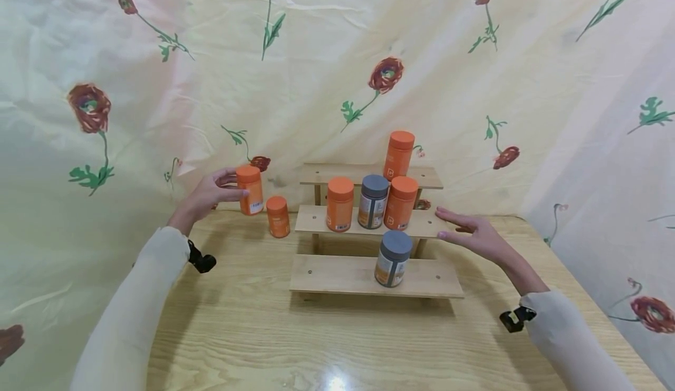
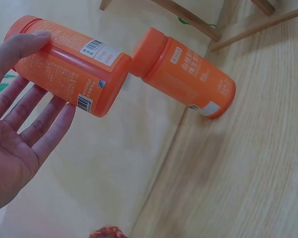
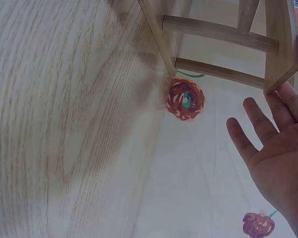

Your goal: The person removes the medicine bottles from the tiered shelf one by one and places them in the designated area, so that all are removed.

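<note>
My left hand holds an orange bottle above the table, thumb along one side and fingers on the other. In the left wrist view, its barcode labels show on the held bottle. Just right of it, a second orange bottle stands on the table beside the wooden shelf. My right hand is at the right end of the middle tier, fingers extended. The right wrist view shows its fingertips at the corner of the wooden board, the smaller fingers spread below.
On the middle tier are an orange bottle, a grey-lidded bottle and another orange bottle. The top tier carries one orange bottle, the bottom tier one grey-lidded bottle. A flowered cloth hangs behind the table.
</note>
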The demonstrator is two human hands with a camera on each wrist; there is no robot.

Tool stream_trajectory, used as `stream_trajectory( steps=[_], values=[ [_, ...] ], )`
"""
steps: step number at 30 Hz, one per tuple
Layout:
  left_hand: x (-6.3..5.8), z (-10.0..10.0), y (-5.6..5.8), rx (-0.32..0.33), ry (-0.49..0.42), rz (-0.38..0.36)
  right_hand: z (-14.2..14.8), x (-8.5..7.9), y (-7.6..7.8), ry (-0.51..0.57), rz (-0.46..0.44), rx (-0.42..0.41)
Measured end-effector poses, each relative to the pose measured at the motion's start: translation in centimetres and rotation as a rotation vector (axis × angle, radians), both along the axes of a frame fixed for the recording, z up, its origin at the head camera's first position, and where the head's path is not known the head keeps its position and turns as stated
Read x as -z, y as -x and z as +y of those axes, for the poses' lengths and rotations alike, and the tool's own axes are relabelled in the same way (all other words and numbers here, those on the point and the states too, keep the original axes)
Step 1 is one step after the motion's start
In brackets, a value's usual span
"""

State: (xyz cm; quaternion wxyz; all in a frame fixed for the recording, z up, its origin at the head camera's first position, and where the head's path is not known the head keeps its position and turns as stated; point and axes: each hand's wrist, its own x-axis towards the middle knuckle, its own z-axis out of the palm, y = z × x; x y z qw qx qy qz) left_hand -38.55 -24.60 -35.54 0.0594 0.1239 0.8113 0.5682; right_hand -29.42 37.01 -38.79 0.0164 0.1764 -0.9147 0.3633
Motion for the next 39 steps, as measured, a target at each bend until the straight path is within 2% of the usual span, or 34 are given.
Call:
stream_trajectory(
  steps=[8, 16, 25, 39],
  values=[
    [1.1, 0.0, 0.0, -0.023, -0.036, -0.051, 0.1, 0.0, -0.1, 0.000, -0.006, 0.000],
    [2.6, 0.2, 0.2, -0.036, -0.033, -0.055, 0.2, -0.3, -0.3, -0.004, -0.013, 0.005],
    [4.3, 0.4, 0.3, -0.022, -0.013, -0.042, 0.3, 0.0, -0.3, -0.003, -0.019, 0.010],
    [6.3, 0.5, 0.0, -0.061, -0.037, -0.054, 0.0, -1.0, 0.3, -0.097, 0.005, 0.006]
  ],
)
